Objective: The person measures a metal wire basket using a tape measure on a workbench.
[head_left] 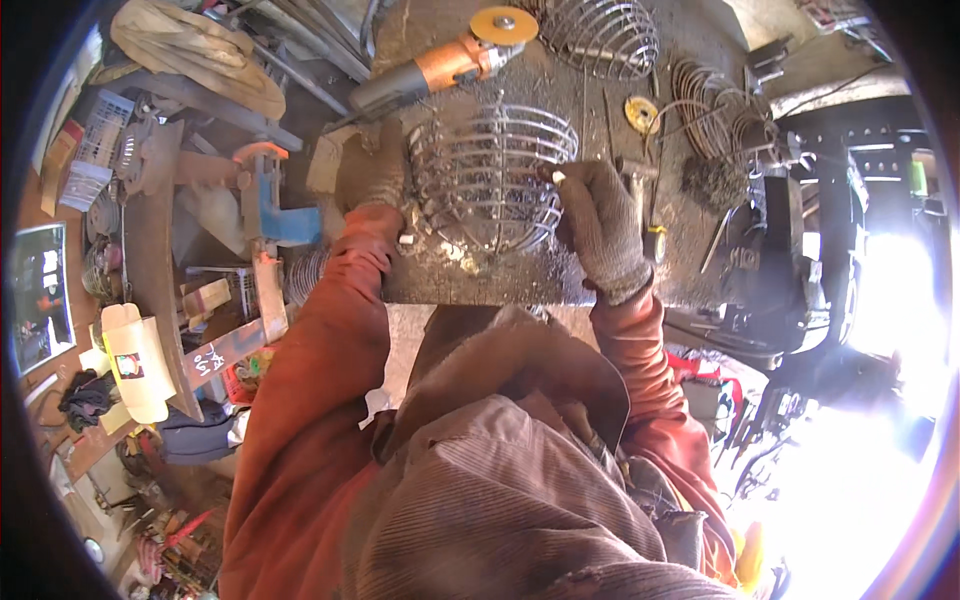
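Wire cage (500, 165), round, bare metal: sits on the bench (560, 292), upper middle of frame. Head view: left hand (370, 172), gloved, is at the cage's left side; fingers too blurred against the bench, can't tell if wide, narrow or gripping. Right hand (603, 225), gloved, is at the cage's right edge, fingers bent and narrow; can't tell if they pinch a wire. Clutter close in: angle grinder (440, 68) lies just above the cage in frame, yellow disc pointing upper right. Second wire cage (605, 38) at top centre, beyond the first. Right of that, a loose yellow disc (642, 115), then curved wire pieces (700, 105) at upper right, dark bristly clump (715, 183) below them. Hammer (637, 168) and small round yellow-edged item (655, 243) crowd the right hand's outer side. Pale debris (455, 255) lies along the cage's lower left. Blue clamp-like tool (288, 215) is left of the left hand, well apart from the cage.
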`<state>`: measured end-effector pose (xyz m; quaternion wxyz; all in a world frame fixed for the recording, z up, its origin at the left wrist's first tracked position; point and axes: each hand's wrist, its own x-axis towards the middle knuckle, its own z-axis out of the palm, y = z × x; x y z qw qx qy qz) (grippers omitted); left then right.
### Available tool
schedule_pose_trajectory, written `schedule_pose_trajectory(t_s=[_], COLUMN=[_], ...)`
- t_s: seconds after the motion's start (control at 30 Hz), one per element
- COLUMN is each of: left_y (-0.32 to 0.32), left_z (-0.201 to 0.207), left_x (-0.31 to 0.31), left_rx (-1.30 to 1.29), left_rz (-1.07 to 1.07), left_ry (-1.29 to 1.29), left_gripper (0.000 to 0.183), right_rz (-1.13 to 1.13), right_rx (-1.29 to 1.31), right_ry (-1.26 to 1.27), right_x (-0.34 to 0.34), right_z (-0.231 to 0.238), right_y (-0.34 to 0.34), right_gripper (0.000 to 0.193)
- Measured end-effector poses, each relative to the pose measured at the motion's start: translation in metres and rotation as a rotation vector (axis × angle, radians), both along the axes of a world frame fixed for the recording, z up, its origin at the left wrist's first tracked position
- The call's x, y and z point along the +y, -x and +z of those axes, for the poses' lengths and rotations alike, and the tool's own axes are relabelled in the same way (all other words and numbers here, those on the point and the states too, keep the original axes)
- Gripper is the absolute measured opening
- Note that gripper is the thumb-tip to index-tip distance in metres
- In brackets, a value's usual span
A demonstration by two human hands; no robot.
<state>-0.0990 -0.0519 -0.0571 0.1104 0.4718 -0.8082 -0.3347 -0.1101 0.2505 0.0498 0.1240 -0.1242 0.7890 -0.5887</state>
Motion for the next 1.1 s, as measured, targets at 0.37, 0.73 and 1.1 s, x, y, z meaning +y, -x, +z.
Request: schedule_pose_trajectory(t_s=[0.37, 0.73, 1.1], left_y=[-0.006, -0.005, -0.002], left_z=[0.005, 0.006, 0.006], left_x=[-0.001, -0.001, -0.004], left_rx=[-0.023, 0.04, -0.026], left_rz=[-0.026, -0.093, -0.072], left_ry=[-0.071, 0.012, 0.04], left_gripper=[0.09, 0.092, 0.096], right_rz=[-0.003, -0.027, 0.0], right_rx=[0.028, -0.118, -0.11], right_ry=[-0.014, 0.028, 0.041], right_x=[0.004, 0.003, 0.006], right_z=[-0.007, -0.004, -0.005], right_y=[-0.006, -0.013, -0.015], right_gripper=[0.019, 0.025, 0.026])
